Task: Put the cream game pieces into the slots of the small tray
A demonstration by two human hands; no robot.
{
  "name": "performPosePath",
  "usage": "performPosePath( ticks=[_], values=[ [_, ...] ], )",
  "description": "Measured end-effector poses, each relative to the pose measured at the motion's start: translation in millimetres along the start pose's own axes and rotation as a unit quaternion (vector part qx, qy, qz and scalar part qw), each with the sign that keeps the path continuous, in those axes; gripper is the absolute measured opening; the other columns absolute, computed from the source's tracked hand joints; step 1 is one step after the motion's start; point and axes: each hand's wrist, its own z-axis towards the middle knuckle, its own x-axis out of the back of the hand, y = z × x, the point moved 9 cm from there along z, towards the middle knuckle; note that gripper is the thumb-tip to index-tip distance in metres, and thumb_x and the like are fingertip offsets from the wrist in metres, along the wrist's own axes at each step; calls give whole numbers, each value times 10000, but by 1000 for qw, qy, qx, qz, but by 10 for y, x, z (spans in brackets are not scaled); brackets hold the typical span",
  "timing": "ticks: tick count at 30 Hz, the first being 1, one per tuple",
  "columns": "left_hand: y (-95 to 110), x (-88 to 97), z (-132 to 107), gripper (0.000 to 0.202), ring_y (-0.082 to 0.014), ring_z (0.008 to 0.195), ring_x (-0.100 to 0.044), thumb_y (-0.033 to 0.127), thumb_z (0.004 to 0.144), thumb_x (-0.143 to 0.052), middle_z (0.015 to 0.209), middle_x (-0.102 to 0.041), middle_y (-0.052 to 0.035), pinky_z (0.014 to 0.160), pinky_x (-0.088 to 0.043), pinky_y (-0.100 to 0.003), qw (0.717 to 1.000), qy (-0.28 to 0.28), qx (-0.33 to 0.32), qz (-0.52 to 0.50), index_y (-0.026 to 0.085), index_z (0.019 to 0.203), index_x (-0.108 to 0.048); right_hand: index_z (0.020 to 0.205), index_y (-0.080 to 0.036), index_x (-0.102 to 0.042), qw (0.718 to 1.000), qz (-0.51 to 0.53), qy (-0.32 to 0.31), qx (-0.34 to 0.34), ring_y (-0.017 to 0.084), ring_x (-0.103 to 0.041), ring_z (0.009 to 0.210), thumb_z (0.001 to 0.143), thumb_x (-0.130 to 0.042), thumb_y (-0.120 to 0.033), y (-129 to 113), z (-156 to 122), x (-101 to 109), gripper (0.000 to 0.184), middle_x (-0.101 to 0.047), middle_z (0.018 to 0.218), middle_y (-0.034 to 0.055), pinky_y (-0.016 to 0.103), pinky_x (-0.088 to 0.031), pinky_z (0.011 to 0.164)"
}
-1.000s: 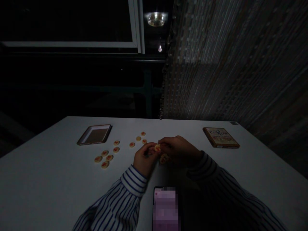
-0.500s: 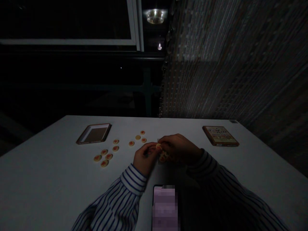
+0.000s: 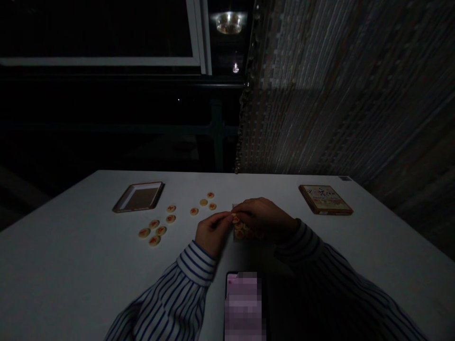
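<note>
A small box (image 3: 233, 234), clear-looking, holds several Chinese chess pieces (image 3: 240, 234) with red characters. Over its far side my right hand (image 3: 265, 215) arches, closed, its fingers bent down at one Chinese chess piece (image 3: 235, 218) near the left corner. My left hand (image 3: 213, 232) is closed too, thumb and fingertips together against that same corner. Whatever lies between the left fingertips is hidden. Left of the hands, more Chinese chess pieces (image 3: 161, 230) lie loose and flat on the white table (image 3: 88, 265); one (image 3: 203, 202) shows no clear marking.
An open, shallow box part (image 3: 138, 196) lies at the far left. At the right is a flat box (image 3: 325, 199) with a printed cover. A phone (image 3: 243, 308) with a blurred screen lies near me. Behind the table hangs a string curtain (image 3: 302, 94) beside a dark window.
The chess piece that was raised between my fingertips now sits lower, at the small box's left corner. My left hand has shifted slightly, and more of the pieces in the box show.
</note>
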Motion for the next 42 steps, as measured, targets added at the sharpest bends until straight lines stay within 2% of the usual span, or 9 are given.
performPosePath(
  ticks=[13,28,42],
  values=[
    [-27,49,15,220,-154,688,-614,310,601,-645,717,-680,-48,684,-491,-271,999,21,22,-33,136,735,-655,960,-213,-609,999,17,8,-47,143,-580,820,809,-412,-264,55,-15,44,253,-650,919,27,241,-392,708],
    [-121,53,6,213,-138,656,-611,311,600,-636,693,-678,-45,654,-492,-243,996,26,59,-65,146,734,-636,1004,-214,-591,998,20,15,-55,153,-591,833,810,-415,-295,90,-23,28,274,-655,923,29,245,-404,718],
    [-91,23,-14,162,-139,620,-615,279,574,-640,648,-674,-39,581,-492,-228,992,29,81,-88,156,679,-625,999,-205,-596,997,42,15,-61,143,-596,809,806,-418,-265,72,-19,35,270,-662,897,26,230,-408,702]
  ],
)
